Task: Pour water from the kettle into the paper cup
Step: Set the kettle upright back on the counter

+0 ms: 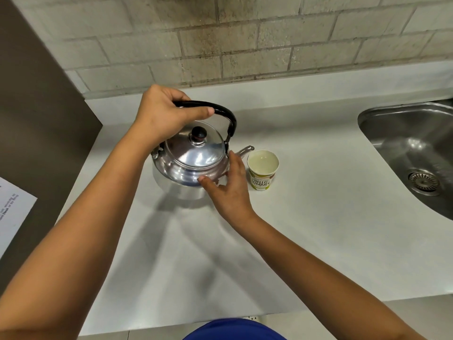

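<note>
Gripping the steel kettle (pixel 193 163) at frame centre, my left hand (pixel 161 114) wraps its black handle (pixel 220 110) while my right hand (pixel 230 185), fingers spread, steadies its side; the spout overshooting the paper cup (pixel 262 169) just right could tip it.

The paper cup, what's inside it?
The paper cup looks like it holds clear water, with its pale bottom showing through. How deep the water is cannot be told from above.
</note>
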Demonstrator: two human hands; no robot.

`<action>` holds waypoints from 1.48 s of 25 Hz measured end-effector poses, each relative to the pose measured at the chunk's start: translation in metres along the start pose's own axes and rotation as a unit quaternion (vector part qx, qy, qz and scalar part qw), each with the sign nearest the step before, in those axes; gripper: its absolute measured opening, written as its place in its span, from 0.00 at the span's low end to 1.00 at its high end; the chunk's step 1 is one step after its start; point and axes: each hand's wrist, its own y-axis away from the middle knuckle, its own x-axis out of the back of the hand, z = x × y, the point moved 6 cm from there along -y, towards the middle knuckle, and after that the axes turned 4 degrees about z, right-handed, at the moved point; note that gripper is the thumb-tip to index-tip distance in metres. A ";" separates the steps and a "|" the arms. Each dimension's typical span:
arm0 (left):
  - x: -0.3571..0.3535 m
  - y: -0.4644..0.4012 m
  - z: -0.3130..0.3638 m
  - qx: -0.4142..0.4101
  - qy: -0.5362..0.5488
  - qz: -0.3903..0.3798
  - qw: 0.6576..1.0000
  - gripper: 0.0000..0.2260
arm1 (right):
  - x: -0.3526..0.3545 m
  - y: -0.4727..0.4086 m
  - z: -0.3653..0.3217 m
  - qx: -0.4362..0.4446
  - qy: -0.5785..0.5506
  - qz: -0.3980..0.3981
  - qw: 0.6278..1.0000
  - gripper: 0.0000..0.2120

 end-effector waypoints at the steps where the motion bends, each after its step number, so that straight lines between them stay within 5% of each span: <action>1: 0.003 0.001 -0.005 0.004 0.018 0.010 1.000 0.11 | 0.007 0.000 -0.009 0.030 0.035 0.032 0.998 0.36; 4: 0.010 0.004 -0.016 0.012 0.067 0.024 0.997 0.10 | 0.029 -0.015 -0.055 0.182 0.084 0.105 0.974 0.29; 6: 0.012 0.005 -0.020 0.011 0.086 0.026 0.996 0.10 | 0.036 -0.039 -0.080 0.221 0.102 0.066 0.968 0.26; 12: 0.015 0.010 -0.033 0.023 0.127 0.029 0.991 0.10 | 0.012 -0.077 -0.097 0.213 0.223 -0.152 0.939 0.15; 37: -0.003 0.012 -0.101 0.072 0.186 -0.001 0.980 0.11 | -0.023 -0.079 -0.052 0.215 0.283 -0.155 0.922 0.17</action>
